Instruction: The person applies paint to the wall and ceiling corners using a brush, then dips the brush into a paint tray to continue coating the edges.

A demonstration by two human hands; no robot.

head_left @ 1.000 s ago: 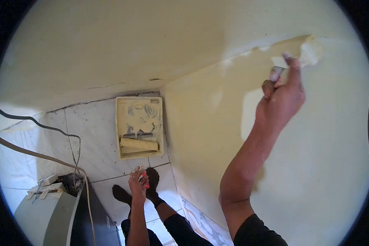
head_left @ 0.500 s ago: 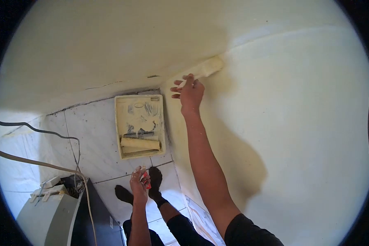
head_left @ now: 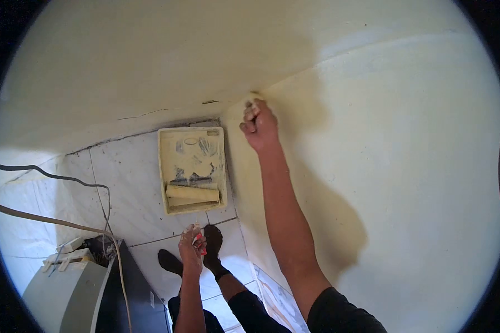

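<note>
Both forearms are bare, and a short black sleeve [head_left: 339, 311] covers the upper right arm. The right hand [head_left: 259, 125] and left hand [head_left: 191, 247] carry pale paint smudges. Below are dark trousers [head_left: 250, 311] and black socks [head_left: 212, 240].

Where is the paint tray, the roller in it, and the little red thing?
paint tray [head_left: 190, 139]: head view, upper flat part.
roller [head_left: 193, 193]: head view, middle of its sleeve.
red thing [head_left: 198, 238]: head view, end sticking from the left hand [head_left: 190, 248].
</note>
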